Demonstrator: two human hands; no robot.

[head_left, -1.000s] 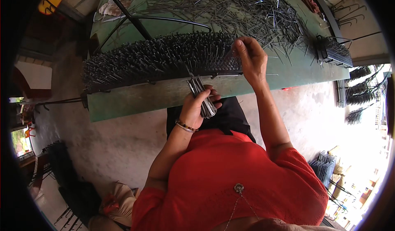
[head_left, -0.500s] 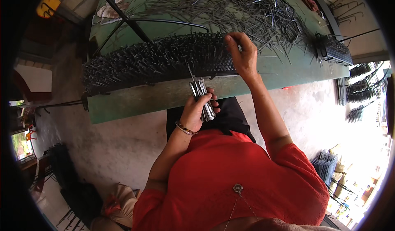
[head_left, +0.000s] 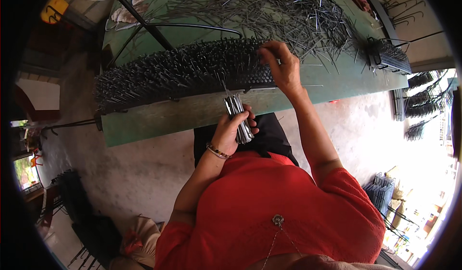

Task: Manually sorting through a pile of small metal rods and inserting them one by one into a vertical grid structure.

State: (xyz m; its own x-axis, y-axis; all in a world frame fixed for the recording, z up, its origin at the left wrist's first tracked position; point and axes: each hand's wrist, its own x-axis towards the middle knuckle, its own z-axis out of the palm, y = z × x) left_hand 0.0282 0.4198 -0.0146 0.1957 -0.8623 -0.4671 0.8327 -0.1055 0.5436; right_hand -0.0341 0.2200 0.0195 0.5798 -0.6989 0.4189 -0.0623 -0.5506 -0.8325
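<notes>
My left hand [head_left: 231, 130] grips a bundle of thin metal pins [head_left: 237, 116] just in front of the green table's near edge [head_left: 192, 118]. A long black strip [head_left: 178, 72] studded with upright pins lies along the table. My right hand [head_left: 281, 65] rests on the strip's right end, fingers pinched at a pin there. Behind the strip a big heap of loose metal pins [head_left: 269, 15] is spread over the tabletop.
A second short studded black piece [head_left: 387, 56] sits at the table's right end. A black curved rod [head_left: 192, 27] lies behind the strip. More studded racks [head_left: 421, 106] stand on the concrete floor at right. Cloth and bags [head_left: 137, 231] lie at lower left.
My right hand has slid left along the studded strip, away from its right end. My left hand with the bundle of pins stayed almost still.
</notes>
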